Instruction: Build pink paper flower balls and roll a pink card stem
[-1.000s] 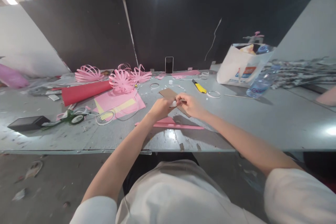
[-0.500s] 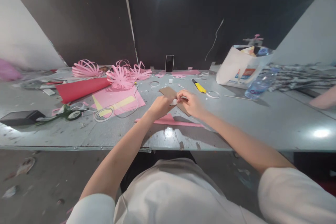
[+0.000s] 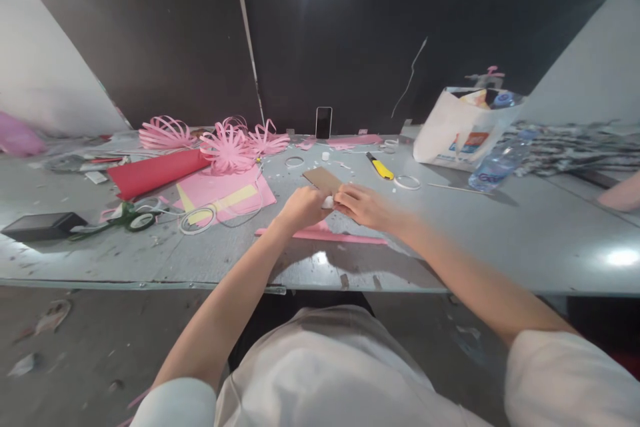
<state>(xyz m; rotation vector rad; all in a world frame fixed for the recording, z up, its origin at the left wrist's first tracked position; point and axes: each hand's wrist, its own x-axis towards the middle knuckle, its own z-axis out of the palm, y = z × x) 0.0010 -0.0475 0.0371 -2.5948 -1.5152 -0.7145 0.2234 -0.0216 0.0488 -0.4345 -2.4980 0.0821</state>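
Note:
Both hands meet over the middle of the table. My left hand (image 3: 306,205) is closed on a small brown cardboard piece (image 3: 323,179), whose far part sticks out beyond the fingers. A small white thing (image 3: 328,202), too small to name surely, shows between the two hands. My right hand (image 3: 361,205) is closed against that white thing and the cardboard's near side; its fingertips are partly hidden. Beneath the hands lies a folded pink paper strip (image 3: 345,237).
A yellow utility knife (image 3: 381,167) and a white ring (image 3: 407,182) lie to the right, near a plastic bag (image 3: 445,130) and a water bottle (image 3: 497,167). Leftward are pink paper loops (image 3: 227,147), red paper (image 3: 155,172) and green scissors (image 3: 133,217). A phone (image 3: 323,123) stands at the back.
My right hand has turned and lowered, its fingers now lying across the near part of the cardboard. Less of the cardboard shows on the near side. My left hand has barely moved.

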